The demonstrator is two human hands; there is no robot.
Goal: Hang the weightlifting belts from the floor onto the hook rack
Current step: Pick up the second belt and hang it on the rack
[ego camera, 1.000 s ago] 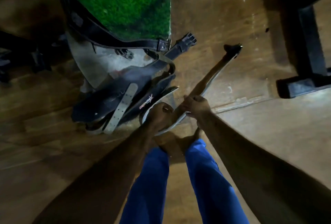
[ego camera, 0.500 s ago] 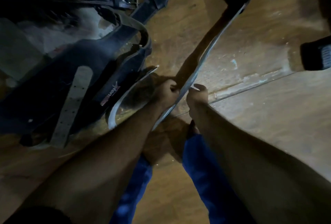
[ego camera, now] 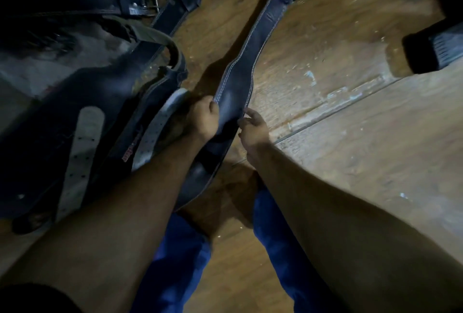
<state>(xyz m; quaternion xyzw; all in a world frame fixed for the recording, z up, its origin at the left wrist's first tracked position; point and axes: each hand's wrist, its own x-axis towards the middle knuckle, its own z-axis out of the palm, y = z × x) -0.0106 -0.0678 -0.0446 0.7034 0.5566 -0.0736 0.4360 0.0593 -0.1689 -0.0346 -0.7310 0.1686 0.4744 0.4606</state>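
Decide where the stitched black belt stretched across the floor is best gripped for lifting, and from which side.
Probably the wide back section of the belt, one hand on each long edge, as the left hand grips now. It is broad and near; the buckle end lies far away.

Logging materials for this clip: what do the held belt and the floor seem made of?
Held belt: apparently black leather, slight sheen, pale stitching along its edges, gripped by the left hand. Floor: seemingly wood planks, worn matte brown with pale scuffs and a seam.
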